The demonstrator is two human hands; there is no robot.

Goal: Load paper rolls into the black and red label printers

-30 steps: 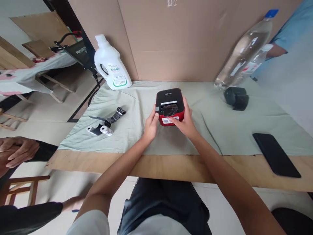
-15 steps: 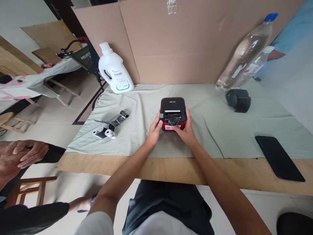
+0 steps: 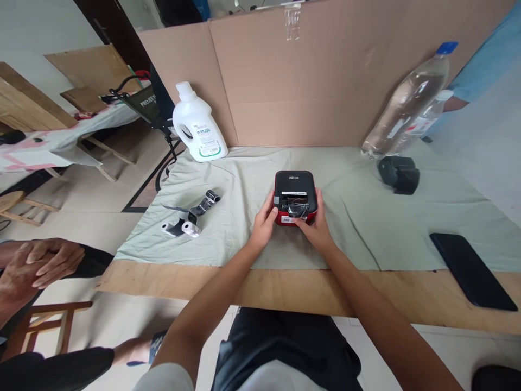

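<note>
Near the front middle of the table, as the head view shows, a boxy red-and-black plastic printer (image 3: 294,182) is level on, or just above, a pale green cloth (image 3: 228,244); its base contact is hidden. The left hand (image 3: 264,221) grasps its left side, thumb at the near corner. The right hand (image 3: 318,227) grasps its right side, thumb reaching across the front, just below a glossy black strip (image 3: 298,208) that hangs from the slot in the top. Both grips are closed around the casing.

Left of the hands lie a small white paper roll (image 3: 191,228) and a shiny dark film roll (image 3: 211,197) with loose film beside them. Behind, a white plastic jug with a handle (image 3: 200,122) leans against a brown cardboard panel (image 3: 325,70). To the right are a large clear plastic bottle with a blue cap (image 3: 411,92), a smaller white-capped clear bottle (image 3: 427,118), a chunky black device (image 3: 399,174) and a flat black rectangular slab (image 3: 474,271). At far left, another person's clasped hands (image 3: 44,263) show.
</note>
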